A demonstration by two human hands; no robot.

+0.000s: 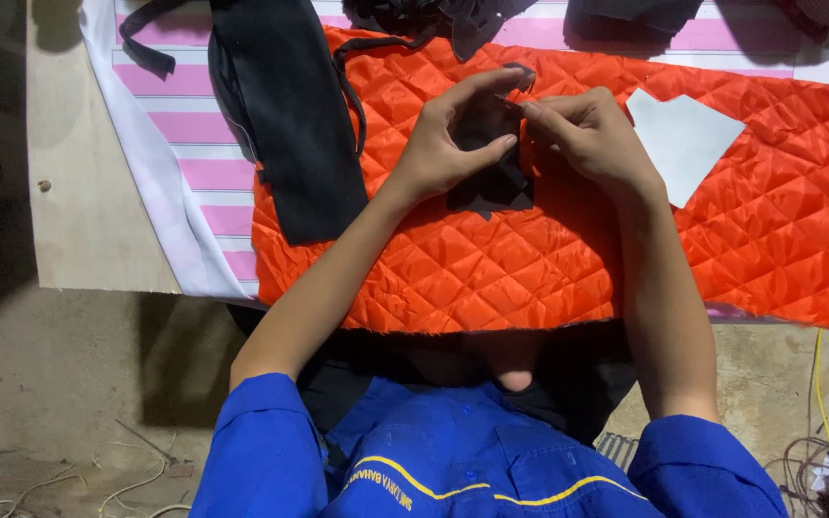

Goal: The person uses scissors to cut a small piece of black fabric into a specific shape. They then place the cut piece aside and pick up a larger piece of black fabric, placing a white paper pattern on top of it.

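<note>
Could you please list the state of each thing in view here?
Left hand: pinching the black fabric piece.
Right hand: pinching it too.
Black fabric piece: held over the quilt.
Orange quilt: spread flat.
White paper: lying on the quilt.
Black strip: lying across the quilt's edge.

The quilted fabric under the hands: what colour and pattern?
Bright orange quilted fabric, stitched in a diamond grid; the head view shows it clearly.

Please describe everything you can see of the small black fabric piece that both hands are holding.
The small black fabric piece is dark, matte cloth with an uneven outline and a pointed lower edge. It lies on the orange quilted fabric, near its upper middle. The left hand pinches it between thumb and fingers on one side; the right hand grips its upper edge on the other. The hands hide much of it, so its full shape is unclear.
</note>
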